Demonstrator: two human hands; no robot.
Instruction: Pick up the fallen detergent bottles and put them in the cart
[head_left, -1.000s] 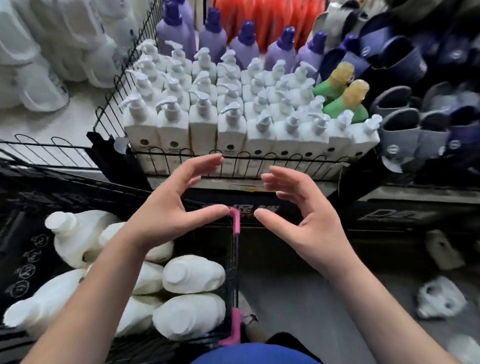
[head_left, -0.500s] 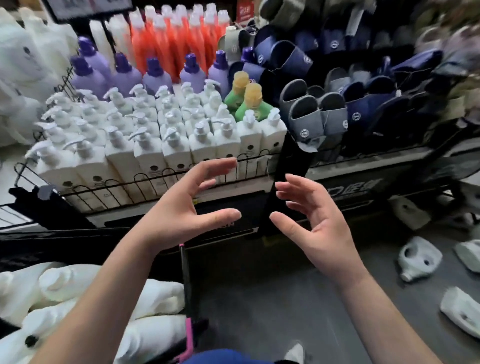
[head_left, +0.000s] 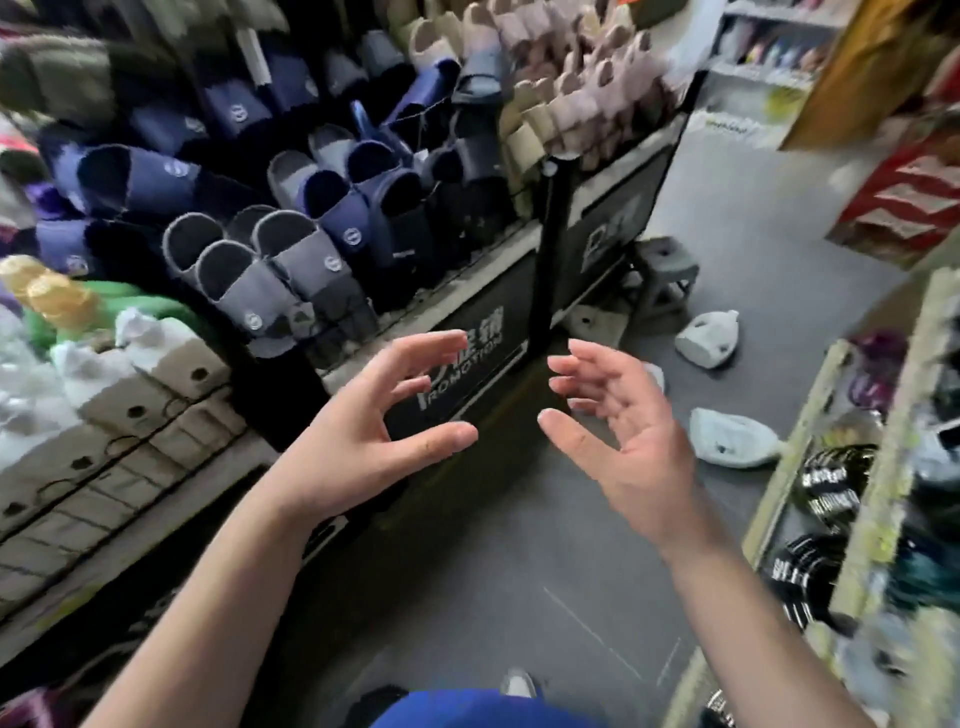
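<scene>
Left hand (head_left: 358, 447) and right hand (head_left: 628, 441) hovering wide open, fingers spread, holding nothing; detergent bottles (head_left: 730, 438) lying on floor (head_left: 519, 545) beyond

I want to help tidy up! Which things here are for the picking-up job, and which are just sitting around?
For the job:
- white bottle by the stool, fallen on the floor
- white bottle nearer the right hand, also on the floor
- left hand and right hand, both empty

Just around:
- slippers on the shelf
- grey stool
</scene>
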